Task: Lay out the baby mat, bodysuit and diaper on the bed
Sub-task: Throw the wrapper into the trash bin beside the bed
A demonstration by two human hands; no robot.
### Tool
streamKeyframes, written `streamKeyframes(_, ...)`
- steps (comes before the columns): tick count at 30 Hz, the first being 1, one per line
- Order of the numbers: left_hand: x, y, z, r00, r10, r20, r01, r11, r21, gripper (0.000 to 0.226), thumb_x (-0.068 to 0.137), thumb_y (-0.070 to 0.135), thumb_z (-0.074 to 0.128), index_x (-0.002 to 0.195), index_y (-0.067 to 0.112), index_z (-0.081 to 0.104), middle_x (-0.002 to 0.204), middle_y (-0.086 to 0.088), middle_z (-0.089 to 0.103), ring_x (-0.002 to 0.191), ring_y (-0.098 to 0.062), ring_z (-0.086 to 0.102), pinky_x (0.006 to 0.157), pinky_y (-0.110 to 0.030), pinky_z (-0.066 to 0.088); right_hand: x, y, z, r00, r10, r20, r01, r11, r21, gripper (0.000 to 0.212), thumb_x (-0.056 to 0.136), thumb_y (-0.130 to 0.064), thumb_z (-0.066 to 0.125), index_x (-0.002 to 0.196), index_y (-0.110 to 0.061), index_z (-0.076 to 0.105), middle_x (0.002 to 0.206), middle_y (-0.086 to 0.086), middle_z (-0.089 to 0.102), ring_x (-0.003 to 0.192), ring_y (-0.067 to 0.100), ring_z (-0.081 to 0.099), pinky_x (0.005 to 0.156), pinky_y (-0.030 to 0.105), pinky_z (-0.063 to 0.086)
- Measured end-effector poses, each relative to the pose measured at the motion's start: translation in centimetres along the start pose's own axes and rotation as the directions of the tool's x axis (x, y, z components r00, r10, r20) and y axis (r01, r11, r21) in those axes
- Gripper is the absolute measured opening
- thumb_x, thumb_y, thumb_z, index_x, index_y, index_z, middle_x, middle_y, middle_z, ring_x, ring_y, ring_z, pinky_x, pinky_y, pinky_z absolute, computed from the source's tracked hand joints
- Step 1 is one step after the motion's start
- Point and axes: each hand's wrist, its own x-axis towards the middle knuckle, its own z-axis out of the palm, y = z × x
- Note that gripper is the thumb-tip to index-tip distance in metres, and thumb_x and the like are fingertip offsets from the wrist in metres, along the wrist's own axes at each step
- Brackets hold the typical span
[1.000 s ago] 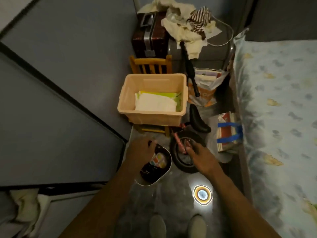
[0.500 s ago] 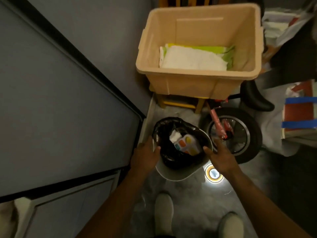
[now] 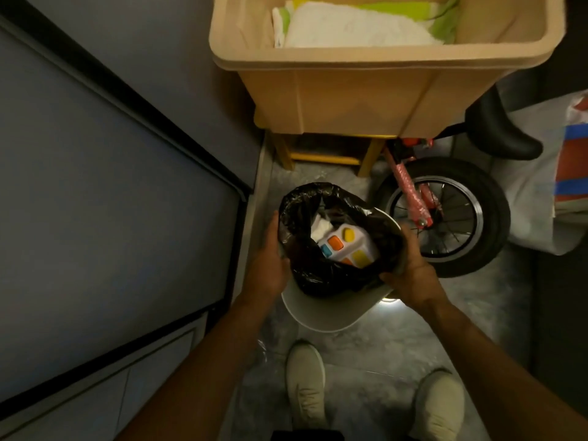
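Note:
A white waste bin (image 3: 331, 313) lined with a black bag (image 3: 305, 218) stands on the floor below me. My left hand (image 3: 265, 259) grips its left rim and my right hand (image 3: 410, 272) grips its right rim. Inside the bag lie a white toy with coloured buttons (image 3: 348, 248) and some white paper. A beige plastic tub (image 3: 343, 90) sits on a yellow wooden stool just beyond the bin. It holds folded white and lime-green cloth (image 3: 356, 27). The bed is out of view.
A small bike's front wheel (image 3: 445, 218) with a pink fork stands right of the bin, its black saddle (image 3: 499, 132) behind. A bag with blue tape (image 3: 569, 160) sits at far right. A grey wall panel (image 3: 111, 186) runs along the left. My shoes (image 3: 305, 383) are below.
I have leaned in toward the floor, so the bin and tub look larger. Both hands have gone from reaching to clasping the bin's rim on either side.

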Motion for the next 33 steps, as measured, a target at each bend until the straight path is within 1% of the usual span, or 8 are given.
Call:
streamKeyframes(6, -0.9, 0.2, 0.3, 0.999, 0.052, -0.007, -0.051, 0.999, 0.007, 0.089, 0.093, 0.017, 0.063, 0.154, 0.043, 0.004, 0.141, -0.013, 0.055, 0.12, -0.033, 0.06, 0.1, -0.051, 0.051, -1.3, 1.3, -0.4, 0.998, -0.058, -0.032, 0.057, 0.998, -0.032, 0.093, 0.082, 0.016, 0.052, 0.149, -0.038, 0.016, 0.141, 0.007, 0.042, 0.117, 0.022, 0.049, 0.07, 0.024, 0.051)
streamKeyframes(10, -2.8, 1.4, 0.4, 0.992, 0.123, 0.006, -0.123, 0.992, 0.013, 0.091, 0.09, 0.012, 0.066, 0.154, 0.041, 0.008, 0.143, -0.009, 0.054, 0.122, -0.027, 0.059, 0.1, -0.042, 0.051, -3.7, 1.7, -2.0, 0.998, -0.031, -0.056, 0.029, 0.999, -0.038, 0.095, 0.083, 0.012, 0.056, 0.146, -0.044, 0.012, 0.125, 0.002, 0.049, 0.097, 0.025, 0.062, 0.052, 0.024, 0.055)
streamKeyframes(13, -4.9, 3.1, 0.4, 0.983, 0.182, 0.037, -0.183, 0.983, 0.029, 0.09, 0.09, 0.011, 0.067, 0.153, 0.042, 0.01, 0.147, -0.006, 0.05, 0.123, -0.026, 0.058, 0.096, -0.033, 0.047, -6.7, 1.8, -3.8, 0.995, -0.038, -0.092, 0.035, 0.999, -0.036, 0.096, 0.083, 0.009, 0.059, 0.145, -0.045, 0.011, 0.115, -0.006, 0.048, 0.086, 0.017, 0.061, 0.048, 0.023, 0.054)
streamKeyframes(18, -9.5, 6.6, 1.5, 0.951, 0.277, 0.14, -0.286, 0.957, 0.051, 0.089, 0.091, 0.01, 0.065, 0.154, 0.038, 0.01, 0.154, -0.001, 0.042, 0.134, -0.023, 0.049, 0.105, -0.033, 0.04, -13.3, 3.2, -7.5, 0.979, -0.074, -0.191, 0.083, 0.996, 0.039, 0.092, 0.079, 0.007, 0.064, 0.143, -0.041, 0.021, 0.118, -0.007, 0.047, 0.095, 0.022, 0.063, 0.054, 0.026, 0.058)
streamKeyframes(20, -11.3, 8.1, 2.8, 0.933, 0.31, 0.185, -0.328, 0.942, 0.075, 0.09, 0.091, 0.008, 0.066, 0.156, 0.033, 0.009, 0.156, -0.001, 0.037, 0.137, -0.023, 0.045, 0.108, -0.031, 0.036, -16.3, 4.2, -9.2, 0.978, -0.052, -0.205, 0.073, 0.993, 0.097, 0.094, 0.077, 0.01, 0.062, 0.14, -0.048, 0.02, 0.123, -0.002, 0.047, 0.095, 0.025, 0.063, 0.052, 0.033, 0.06)
streamKeyframes(23, -14.3, 10.5, 5.6, 0.908, 0.339, 0.247, -0.367, 0.927, 0.078, 0.088, 0.091, 0.007, 0.065, 0.157, 0.028, 0.01, 0.159, -0.002, 0.034, 0.14, -0.023, 0.042, 0.116, -0.044, 0.036, -20.9, 6.3, -11.9, 0.97, -0.008, -0.243, 0.058, 0.978, 0.202, 0.099, 0.078, 0.009, 0.063, 0.124, -0.067, 0.022, 0.131, 0.0, 0.044, 0.103, 0.032, 0.06, 0.054, 0.048, 0.061)
streamKeyframes(28, -19.7, 12.9, 12.8, 0.858, 0.421, 0.293, -0.453, 0.89, 0.048, 0.088, 0.09, 0.006, 0.068, 0.156, 0.024, 0.013, 0.152, -0.006, 0.045, 0.132, -0.028, 0.051, 0.109, -0.048, 0.044, -27.1, 12.3, -16.2, 0.939, 0.058, -0.34, 0.065, 0.939, 0.339, 0.087, 0.078, -0.017, 0.076, 0.127, -0.067, 0.025, 0.123, -0.02, 0.05, 0.107, 0.028, 0.061, 0.052, 0.043, 0.061)
streamKeyframes(33, -24.1, 13.1, 20.4, 0.815, 0.492, 0.306, -0.519, 0.855, 0.009, 0.079, 0.092, 0.019, 0.067, 0.152, 0.034, 0.018, 0.138, 0.015, 0.048, 0.12, -0.017, 0.057, 0.091, -0.028, 0.045, -31.8, 19.5, -18.4, 0.893, 0.096, -0.439, 0.1, 0.91, 0.402, 0.079, 0.071, -0.048, 0.079, 0.133, -0.059, 0.032, 0.123, -0.032, 0.054, 0.106, 0.009, 0.062, 0.049, 0.027, 0.058)
